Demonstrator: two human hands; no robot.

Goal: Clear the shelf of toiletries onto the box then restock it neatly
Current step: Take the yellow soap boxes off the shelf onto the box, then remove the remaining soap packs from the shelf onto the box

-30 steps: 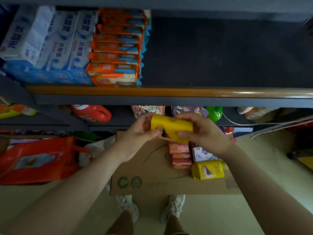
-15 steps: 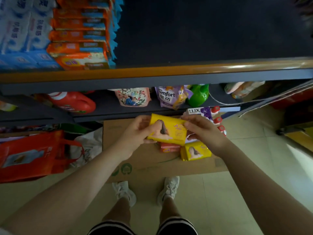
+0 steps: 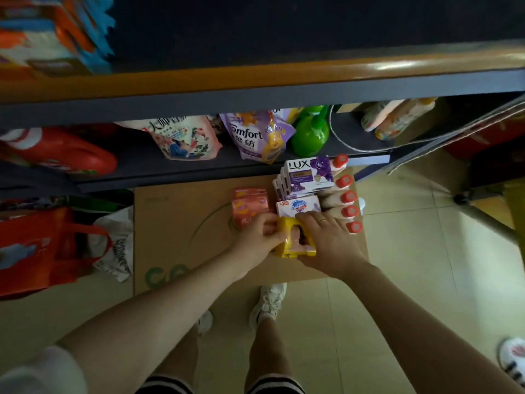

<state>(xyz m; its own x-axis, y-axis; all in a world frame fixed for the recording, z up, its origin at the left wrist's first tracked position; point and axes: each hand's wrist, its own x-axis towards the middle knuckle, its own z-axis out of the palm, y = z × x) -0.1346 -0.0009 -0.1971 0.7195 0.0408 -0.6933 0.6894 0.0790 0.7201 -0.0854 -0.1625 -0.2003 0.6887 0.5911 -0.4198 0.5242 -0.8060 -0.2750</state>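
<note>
Both hands hold a yellow soap pack [image 3: 295, 240] low over the flat cardboard box [image 3: 176, 231] on the floor. My left hand [image 3: 255, 240] grips its left end and my right hand [image 3: 329, 243] grips its right end. Another yellow pack seems to lie beneath it. Behind it on the box stand a white Safeguard soap box [image 3: 298, 207], purple-and-white Lux soap boxes [image 3: 306, 174], pink-orange soap packs [image 3: 250, 207] and a row of red-capped bottles [image 3: 348, 197]. The upper shelf [image 3: 284, 29] is dark and bare on its right side, with orange and blue packs [image 3: 54, 32] at its left.
The lower shelf holds a red detergent jug [image 3: 59, 155], a floral refill pouch [image 3: 181, 137], a purple Comfort pouch [image 3: 255, 137], a green bottle [image 3: 311, 135] and pale bottles [image 3: 397, 118]. A red bag [image 3: 48, 251] sits at floor left. My feet [image 3: 270, 302] stand by the box's front edge.
Both hands carried the yellow pack down from in front of the shelf edge to the cardboard box, onto the yellow pack lying there. The camera tilted downward.
</note>
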